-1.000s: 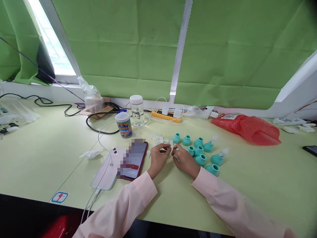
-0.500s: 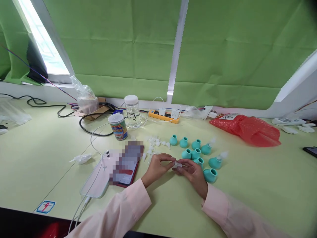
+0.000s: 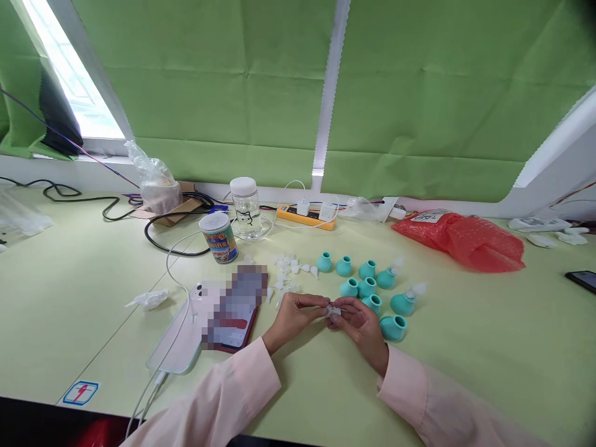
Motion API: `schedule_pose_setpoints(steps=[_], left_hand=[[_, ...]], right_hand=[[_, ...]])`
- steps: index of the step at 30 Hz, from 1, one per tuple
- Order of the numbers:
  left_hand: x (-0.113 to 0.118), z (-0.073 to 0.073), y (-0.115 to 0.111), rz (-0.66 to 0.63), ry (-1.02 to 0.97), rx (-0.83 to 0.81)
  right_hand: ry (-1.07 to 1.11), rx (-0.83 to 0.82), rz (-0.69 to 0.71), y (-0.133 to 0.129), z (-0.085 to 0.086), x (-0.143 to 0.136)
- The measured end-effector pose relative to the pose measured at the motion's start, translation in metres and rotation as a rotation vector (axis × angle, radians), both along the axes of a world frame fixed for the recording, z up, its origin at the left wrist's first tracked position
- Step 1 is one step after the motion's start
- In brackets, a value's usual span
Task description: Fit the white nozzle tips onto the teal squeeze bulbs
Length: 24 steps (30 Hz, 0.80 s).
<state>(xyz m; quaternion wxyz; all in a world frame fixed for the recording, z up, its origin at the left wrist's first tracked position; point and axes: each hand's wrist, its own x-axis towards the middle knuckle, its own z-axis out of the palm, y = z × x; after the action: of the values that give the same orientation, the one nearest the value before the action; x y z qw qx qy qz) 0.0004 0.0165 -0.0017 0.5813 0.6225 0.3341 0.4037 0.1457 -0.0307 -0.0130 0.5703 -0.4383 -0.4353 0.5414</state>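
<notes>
Between my two hands is a small whitish translucent plastic piece (image 3: 333, 311), partly covered by fingertips. My left hand (image 3: 298, 315) pinches it from the left, and my right hand (image 3: 359, 323) grips it from the right with curled fingers. Several teal rubber bulbs (image 3: 393, 328) stand just beyond and to the right of my right hand, most with round open mouths. Two of them, one being the bulb (image 3: 403, 303) at the right, carry a clear-white tip. A scatter of small white translucent pieces (image 3: 294, 267) lies past my left hand.
Left of my hands lie a phone in a red case (image 3: 237, 310) and a pale phone (image 3: 179, 338) with a white cable. Behind stand a printed can (image 3: 218, 239), a water jar (image 3: 246, 211) and an orange power strip (image 3: 302, 218). A red plastic package (image 3: 465, 239) lies at back right.
The view has shifted slightly. Both hands stay together on the small plastic piece, which looks slightly turned between the fingertips.
</notes>
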Motion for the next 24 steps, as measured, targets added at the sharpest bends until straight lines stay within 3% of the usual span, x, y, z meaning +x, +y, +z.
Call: schedule_pose_setpoints(steps=[9, 19, 24], left_hand=[[0.0010, 0.0065, -0.0049, -0.024, 0.088, 0.052], [-0.0002, 0.0081, -0.0055, 0.008, 0.229, 0.346], [0.0013, 0.0058, -0.0073, -0.021, 0.210, 0.236]], right_hand=[[-0.039, 0.044, -0.014, -0.0004, -0.0037, -0.0001], [-0.033, 0.021, -0.033, -0.0001, -0.0024, 0.0004], [-0.067, 0.023, -0.045, -0.0025, -0.0001, -0.0004]])
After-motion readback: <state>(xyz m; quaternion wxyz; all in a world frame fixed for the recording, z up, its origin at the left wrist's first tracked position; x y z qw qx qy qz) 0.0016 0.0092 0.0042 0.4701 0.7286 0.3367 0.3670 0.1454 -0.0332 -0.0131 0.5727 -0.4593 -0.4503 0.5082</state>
